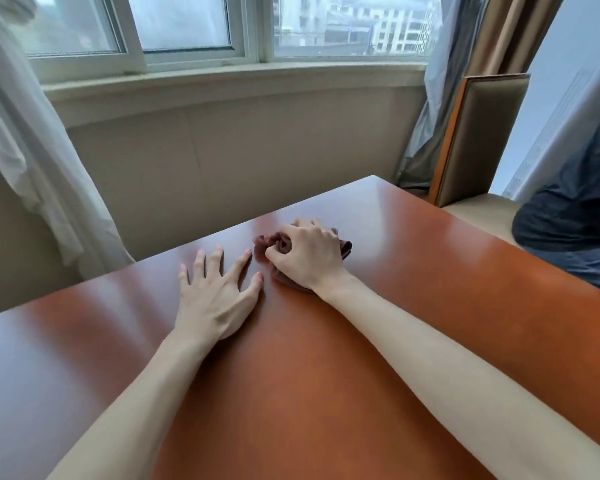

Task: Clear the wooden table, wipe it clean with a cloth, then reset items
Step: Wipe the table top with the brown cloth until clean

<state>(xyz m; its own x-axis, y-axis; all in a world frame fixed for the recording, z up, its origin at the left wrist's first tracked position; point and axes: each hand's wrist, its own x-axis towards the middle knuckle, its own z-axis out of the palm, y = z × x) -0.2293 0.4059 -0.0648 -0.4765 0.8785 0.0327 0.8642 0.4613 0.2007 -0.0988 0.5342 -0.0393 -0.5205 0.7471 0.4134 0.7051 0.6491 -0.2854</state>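
A glossy reddish-brown wooden table point(413, 271) fills the lower part of the head view. My right hand point(309, 254) grips a bunched dark brown cloth point(262, 249) and presses it on the tabletop near the far corner; most of the cloth is hidden under the hand. Just left of it, my left hand point(215, 296) lies flat on the wood with its fingers spread, the index fingertip close to the cloth but apart from it.
A beige wall and window sill point(222, 81) run behind the table's far edge. White curtain point(25, 150) hangs at the left. At the right stand a padded wood-framed panel point(482, 140) and a cushioned seat with dark blue fabric point(575, 216) on it.
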